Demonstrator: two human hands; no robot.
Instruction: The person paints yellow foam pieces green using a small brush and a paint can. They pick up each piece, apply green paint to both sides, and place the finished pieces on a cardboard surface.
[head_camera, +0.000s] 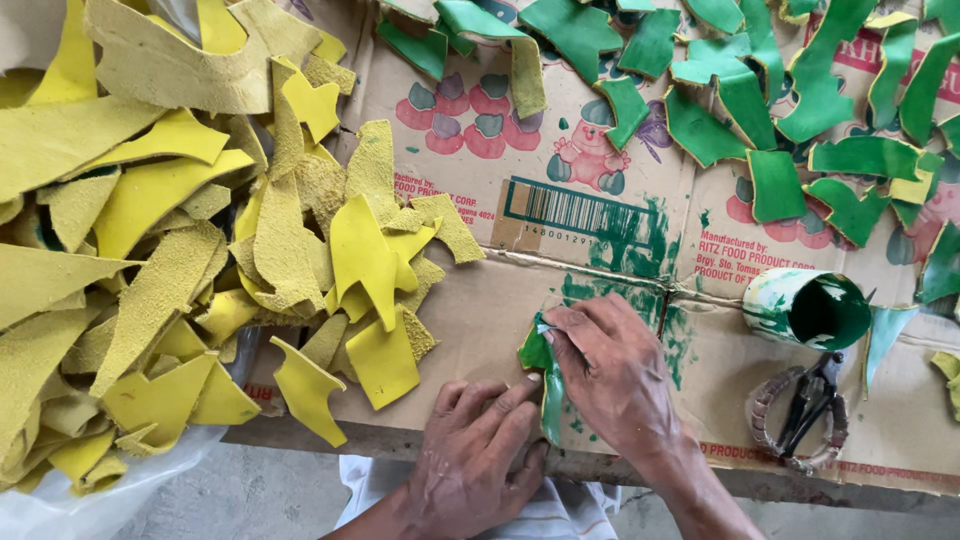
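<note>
**Two hands press a green-painted scrap on a cardboard-covered desk**

A curved scrap of leather-like material (541, 372), wet with green paint, lies flat near the front edge of the desk. The right hand (610, 375) covers its upper part, fingers bent and fingertips pushing down on it; whether something small is tucked under those fingers cannot be told. The left hand (470, 455) lies flat and loose just in front of the scrap, one finger resting on its lower end, grasping nothing.

To the right of the scrap stands a small paint cup (806, 309), tipped on its side with green inside. Just in front of the cup lies a pair of scissors (805, 408) with wrapped handles. Behind the scrap, across the far side, many green pieces (775, 180) are spread out singly. To the left of the scrap is a thick heap of yellow pieces (180, 250), some spilling over the edge.

The risks, as a judgement: the tilted cup looks likely to leak or roll if bumped by the right forearm, and wet paint may smear onto both hands or nearby yellow pieces.

The desk is covered by flattened cardboard (480, 290), printed and stained with green smears around the scrap. Below its front edge (330, 438) are a grey floor and a pale plastic bag (90, 505).
</note>
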